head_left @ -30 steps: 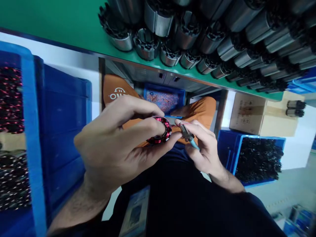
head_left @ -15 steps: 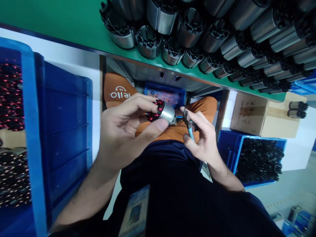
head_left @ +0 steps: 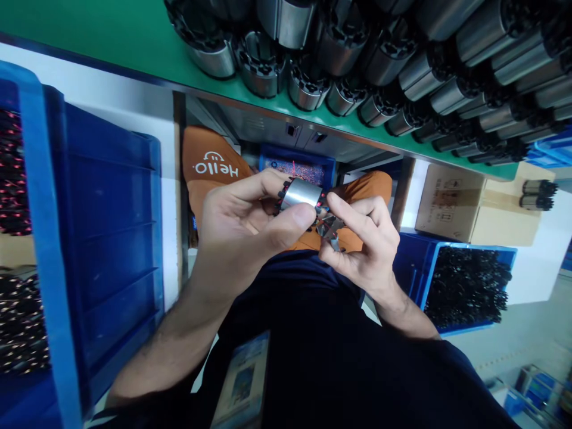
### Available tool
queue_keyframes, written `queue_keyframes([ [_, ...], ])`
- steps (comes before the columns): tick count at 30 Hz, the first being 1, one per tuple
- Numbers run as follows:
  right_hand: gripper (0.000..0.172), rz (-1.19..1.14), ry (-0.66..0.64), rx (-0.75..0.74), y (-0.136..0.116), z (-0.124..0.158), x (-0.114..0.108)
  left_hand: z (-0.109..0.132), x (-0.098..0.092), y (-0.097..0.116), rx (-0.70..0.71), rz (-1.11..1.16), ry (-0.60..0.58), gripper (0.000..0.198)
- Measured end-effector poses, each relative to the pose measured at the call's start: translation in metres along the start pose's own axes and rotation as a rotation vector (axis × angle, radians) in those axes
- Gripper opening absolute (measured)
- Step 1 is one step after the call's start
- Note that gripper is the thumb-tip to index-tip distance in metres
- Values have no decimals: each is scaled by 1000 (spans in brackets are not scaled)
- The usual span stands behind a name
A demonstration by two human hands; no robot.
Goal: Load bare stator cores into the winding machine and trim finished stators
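Held above my lap is a motor stator (head_left: 302,195), a short silver cylinder with black toothed ends and red winding wire. My left hand (head_left: 250,223) is closed around it, thumb on the near side and fingers behind. In my right hand (head_left: 364,238) is a pair of small cutting pliers (head_left: 329,227), gripped with the handles mostly hidden by the fingers. The pliers' jaws are at the stator's right end, and my right index fingertip is beside that same end. Whether the jaws touch a wire I cannot make out.
Rows of similar metal cylinders (head_left: 308,83) stand on the green bench (head_left: 111,44). A blue bin (head_left: 298,156) with wire scraps lies below. Blue crates (head_left: 114,238) stand left; a crate of black parts (head_left: 467,286) and a cardboard box (head_left: 473,205) stand right.
The stator has been turned, so its red-wired end now shows on the right, by the pliers. My right hand has brought the pliers left and slightly down, against that end.
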State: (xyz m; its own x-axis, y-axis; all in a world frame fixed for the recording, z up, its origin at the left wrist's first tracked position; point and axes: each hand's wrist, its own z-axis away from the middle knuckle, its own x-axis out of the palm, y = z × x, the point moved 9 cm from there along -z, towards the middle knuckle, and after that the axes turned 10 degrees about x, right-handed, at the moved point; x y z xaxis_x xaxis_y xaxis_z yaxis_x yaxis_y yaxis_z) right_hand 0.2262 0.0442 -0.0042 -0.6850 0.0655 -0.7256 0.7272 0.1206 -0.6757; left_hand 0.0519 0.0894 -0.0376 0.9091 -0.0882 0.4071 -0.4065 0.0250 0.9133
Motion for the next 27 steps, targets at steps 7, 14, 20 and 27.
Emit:
queue_keyframes([
  [7,53,-14,-41,42,5,0,2,0,4,-5,-11,8,5,20],
  [14,54,-87,-85,60,11,-2,4,-1,3,-9,8,7,-24,19],
  [20,61,-107,-254,134,36,-9,26,-1,-19,-26,156,8,238,9],
  [27,112,155,-412,313,93,-4,62,67,-120,8,74,-266,385,26],
])
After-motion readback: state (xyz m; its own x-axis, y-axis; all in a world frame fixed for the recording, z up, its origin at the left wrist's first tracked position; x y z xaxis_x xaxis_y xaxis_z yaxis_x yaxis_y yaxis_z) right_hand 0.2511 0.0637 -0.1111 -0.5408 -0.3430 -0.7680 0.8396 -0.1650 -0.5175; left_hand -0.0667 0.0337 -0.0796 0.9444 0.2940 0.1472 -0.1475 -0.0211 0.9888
